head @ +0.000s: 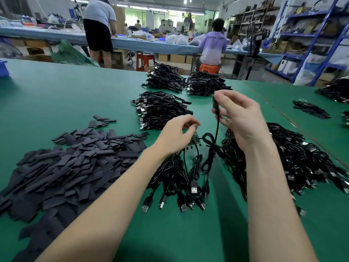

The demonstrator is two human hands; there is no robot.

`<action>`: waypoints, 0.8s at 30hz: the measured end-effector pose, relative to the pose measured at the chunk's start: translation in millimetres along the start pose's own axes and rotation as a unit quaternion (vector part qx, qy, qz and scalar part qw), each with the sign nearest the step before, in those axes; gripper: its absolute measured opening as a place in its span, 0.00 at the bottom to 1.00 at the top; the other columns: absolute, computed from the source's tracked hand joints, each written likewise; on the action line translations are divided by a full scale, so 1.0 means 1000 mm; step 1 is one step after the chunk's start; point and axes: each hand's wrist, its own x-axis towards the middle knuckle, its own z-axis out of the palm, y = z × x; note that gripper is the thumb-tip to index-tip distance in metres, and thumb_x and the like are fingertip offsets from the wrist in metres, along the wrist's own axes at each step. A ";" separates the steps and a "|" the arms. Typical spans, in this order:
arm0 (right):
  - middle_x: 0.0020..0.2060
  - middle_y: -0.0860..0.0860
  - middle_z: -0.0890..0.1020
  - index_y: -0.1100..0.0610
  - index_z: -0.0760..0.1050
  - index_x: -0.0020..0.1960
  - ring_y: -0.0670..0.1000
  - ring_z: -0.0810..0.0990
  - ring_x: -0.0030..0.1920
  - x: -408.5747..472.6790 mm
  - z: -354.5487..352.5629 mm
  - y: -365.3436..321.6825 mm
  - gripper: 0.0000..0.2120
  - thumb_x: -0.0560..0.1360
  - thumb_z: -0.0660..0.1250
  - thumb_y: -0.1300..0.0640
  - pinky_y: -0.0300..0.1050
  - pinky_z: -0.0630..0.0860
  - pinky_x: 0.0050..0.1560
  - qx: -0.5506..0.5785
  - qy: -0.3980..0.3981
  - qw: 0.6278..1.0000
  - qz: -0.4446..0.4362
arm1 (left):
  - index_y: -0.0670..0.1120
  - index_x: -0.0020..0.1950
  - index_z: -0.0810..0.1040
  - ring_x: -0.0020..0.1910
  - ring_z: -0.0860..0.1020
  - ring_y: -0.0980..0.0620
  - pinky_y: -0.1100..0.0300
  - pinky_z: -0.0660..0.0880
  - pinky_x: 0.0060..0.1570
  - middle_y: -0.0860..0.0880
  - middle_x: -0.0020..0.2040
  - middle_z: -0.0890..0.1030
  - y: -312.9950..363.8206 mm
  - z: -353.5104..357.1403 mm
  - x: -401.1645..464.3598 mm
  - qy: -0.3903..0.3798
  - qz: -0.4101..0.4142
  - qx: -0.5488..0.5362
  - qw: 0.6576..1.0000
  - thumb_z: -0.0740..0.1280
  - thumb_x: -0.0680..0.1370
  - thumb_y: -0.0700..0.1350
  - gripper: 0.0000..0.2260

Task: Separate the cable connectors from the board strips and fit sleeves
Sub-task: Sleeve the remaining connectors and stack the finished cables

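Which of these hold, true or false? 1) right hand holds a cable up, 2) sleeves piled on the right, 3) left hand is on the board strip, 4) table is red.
1. The right hand pinches a cable raised off the table: true.
2. The sleeves lie piled on the right: false, they are on the left.
3. The left hand is at the board strip: true.
4. The table is red: false, it is green.

Blurred lettering across the back of a seated person's lilac shirt [213, 45], not legible.
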 end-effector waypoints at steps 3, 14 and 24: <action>0.38 0.45 0.84 0.49 0.84 0.44 0.49 0.83 0.41 0.001 0.009 0.007 0.04 0.77 0.75 0.56 0.42 0.83 0.45 -0.043 0.016 0.998 -0.036 | 0.50 0.58 0.82 0.53 0.81 0.53 0.62 0.76 0.57 0.55 0.54 0.83 0.014 -0.002 -0.011 -0.105 0.015 0.015 0.994 0.62 0.83 0.45 0.09; 0.39 0.51 0.83 0.53 0.82 0.44 0.44 0.82 0.32 0.011 -0.007 0.020 0.05 0.79 0.72 0.57 0.37 0.79 0.33 -0.140 0.129 0.982 -0.002 | 0.50 0.51 0.83 0.48 0.80 0.55 0.62 0.74 0.51 0.54 0.47 0.84 0.007 -0.005 -0.030 -0.102 -0.018 0.020 0.994 0.64 0.83 0.51 0.10; 0.33 0.47 0.84 0.52 0.84 0.38 0.47 0.82 0.36 0.007 0.047 0.033 0.05 0.73 0.77 0.57 0.46 0.81 0.42 -0.183 0.044 0.979 0.080 | 0.42 0.53 0.79 0.46 0.84 0.49 0.58 0.82 0.54 0.45 0.46 0.85 0.017 0.000 -0.033 0.027 -0.182 -0.494 0.850 0.67 0.81 0.37 0.02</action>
